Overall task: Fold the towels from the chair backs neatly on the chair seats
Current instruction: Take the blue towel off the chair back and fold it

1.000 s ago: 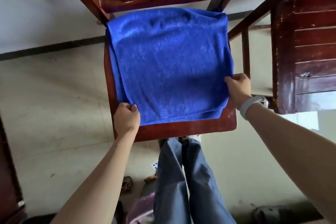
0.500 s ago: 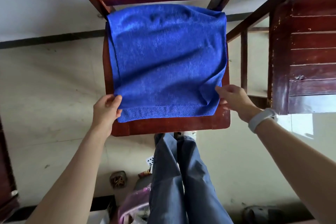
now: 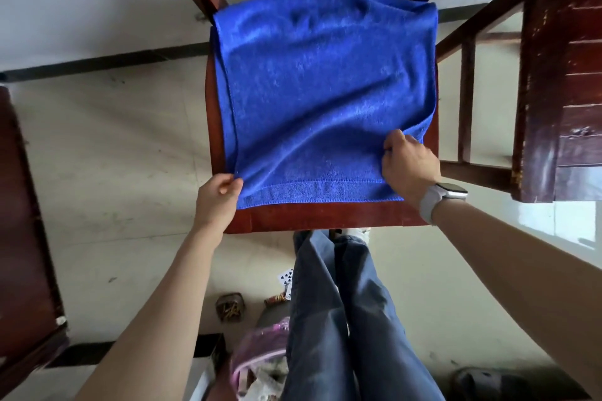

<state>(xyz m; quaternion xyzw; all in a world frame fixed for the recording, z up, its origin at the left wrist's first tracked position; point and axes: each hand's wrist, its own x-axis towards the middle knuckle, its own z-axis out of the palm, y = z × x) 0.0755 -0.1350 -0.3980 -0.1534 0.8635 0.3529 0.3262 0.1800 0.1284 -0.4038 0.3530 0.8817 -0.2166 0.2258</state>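
A bright blue plush towel (image 3: 322, 101), folded double, covers the red-brown wooden chair seat (image 3: 319, 218), on a pale scuffed floor (image 3: 107, 153) by a white wall. At the towel's 7 o'clock corner the left hand (image 3: 217, 197) pinches its top layer; at 5 o'clock the right hand (image 3: 408, 166) apparently grips its edge.

Towel (image 3: 322, 91): solid royal blue. Chair seat (image 3: 325, 216): reddish-brown. Trousers (image 3: 342, 319): slate blue. Watch band (image 3: 429, 203): pale grey
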